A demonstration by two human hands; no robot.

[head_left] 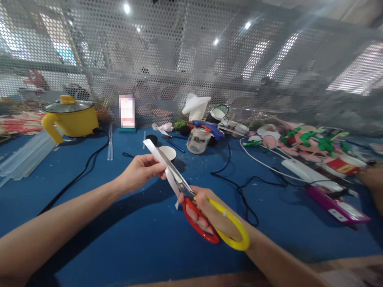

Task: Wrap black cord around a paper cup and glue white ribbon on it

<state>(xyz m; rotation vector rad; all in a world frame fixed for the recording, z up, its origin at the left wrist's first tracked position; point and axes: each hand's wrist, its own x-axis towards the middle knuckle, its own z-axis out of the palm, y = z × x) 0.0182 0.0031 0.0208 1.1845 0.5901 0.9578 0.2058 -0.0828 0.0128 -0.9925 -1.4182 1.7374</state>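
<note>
Head view: both hands up over the blue table [125, 239], close together near centre. Left hand [140, 171] pinches a white paper strip [160, 161] betw. thumb & fingers, strip running up-left to down-right, its lower end hanging just below the scissors' blades. Right hand [206, 213] grips the scissors [206, 217], fingers thru the red loop, thumb thru the yellow one; handles spread a bit, blades look nearly closed and lie along the strip, touching it. Can't tell if the blades are cutting or just resting on it.

Behind the hands, on the table: small white cup [167, 152] w/ a dark round thing just beside it, then a clear glass jar [197, 140] and a blue glue gun [209, 128] touching the jar's top-right side. White paper cone [196, 104] stands further back nr the mesh wall [191, 52]. Black cable [239, 187] snakes from the jar area down to the right of the scissors.

Far left: yellow pot [70, 117] w/ glass lid, black cord running from it toward the near-left edge; clear glue sticks [24, 155] in a heap in front-left of it. Blurred-out card [127, 111] stands betw. pot & cone.

Right side: pile of pink & green craft pieces [308, 141], a white cable, a purple flat tool [338, 205] nr the edge. Another person's hand [374, 179] shows at the far right, well apart from the person's own hands.
</note>
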